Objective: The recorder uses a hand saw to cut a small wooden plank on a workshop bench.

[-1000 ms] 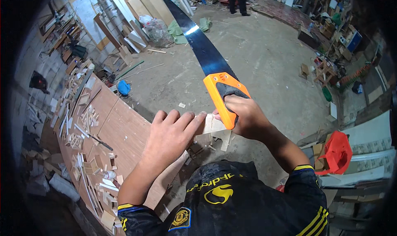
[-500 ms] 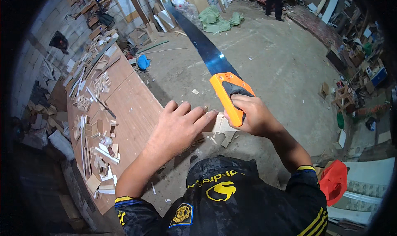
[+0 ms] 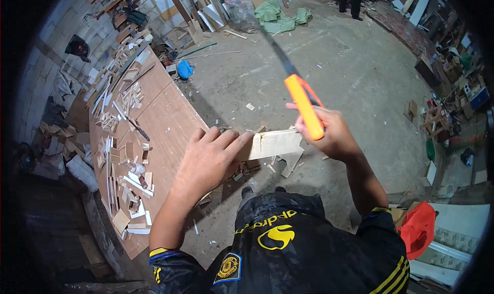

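My right hand (image 3: 332,135) is closed round the orange handle (image 3: 304,106) of a handsaw. Its dark blade (image 3: 279,54) points away from me, seen nearly edge-on and a little blurred. At the near corner of the plywood table (image 3: 170,120), my left hand (image 3: 210,157) grips a short pale wooden board (image 3: 272,144), fingers bent over its left part. The board's right end sticks out past the table edge, close to my right hand; whether they touch, I cannot tell. A crack or split shows on the board beside my left fingertips.
Wood offcuts and small wooden frames (image 3: 123,152) lie along the table's left side, with a thin dark-handled tool (image 3: 135,126). Scraps litter the concrete floor (image 3: 350,78). A blue bag (image 3: 184,69) and green sheeting (image 3: 278,16) lie ahead; a person (image 3: 351,0) stands far off. Something red (image 3: 417,229) is at right.
The saw has turned from showing its blade's flat side to nearly edge-on, and its handle has moved right and slightly up. More of the board shows. My left hand stays on it.
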Motion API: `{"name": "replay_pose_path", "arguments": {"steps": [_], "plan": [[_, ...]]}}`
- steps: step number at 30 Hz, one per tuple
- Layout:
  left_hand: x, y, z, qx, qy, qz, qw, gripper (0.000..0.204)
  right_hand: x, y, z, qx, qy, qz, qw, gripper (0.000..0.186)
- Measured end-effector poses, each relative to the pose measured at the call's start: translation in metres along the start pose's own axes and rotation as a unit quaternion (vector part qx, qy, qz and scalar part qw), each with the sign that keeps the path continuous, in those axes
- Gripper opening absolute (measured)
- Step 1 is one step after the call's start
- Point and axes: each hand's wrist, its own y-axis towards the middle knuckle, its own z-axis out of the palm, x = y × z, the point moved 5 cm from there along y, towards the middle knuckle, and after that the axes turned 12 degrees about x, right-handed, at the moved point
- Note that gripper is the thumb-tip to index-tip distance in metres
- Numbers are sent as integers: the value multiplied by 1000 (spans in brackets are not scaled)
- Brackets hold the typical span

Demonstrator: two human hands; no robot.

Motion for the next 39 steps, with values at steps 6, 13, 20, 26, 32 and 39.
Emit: {"name": "replay_pose_path", "arguments": {"steps": [6,13,20,26,32,39], "plan": [[22,-21,15,-28,-78,-63,995,71,-38,-13,-15,-79,52,0,995,12],[39,-36,41,-91,-156,-114,977,66,-116,-45,-10,-163,99,145,971,6],[50,-42,93,-90,-203,-197,955,69,-190,-93,34,-97,232,226,941,11],[53,-42,167,-106,-248,-268,925,67,-223,-124,75,-42,290,294,910,15],[76,-50,255,-40,-269,-335,902,69,-231,-125,97,-35,284,325,901,16],[116,-45,322,-7,-287,-377,880,67,-224,-104,105,-18,263,359,895,13]]}}
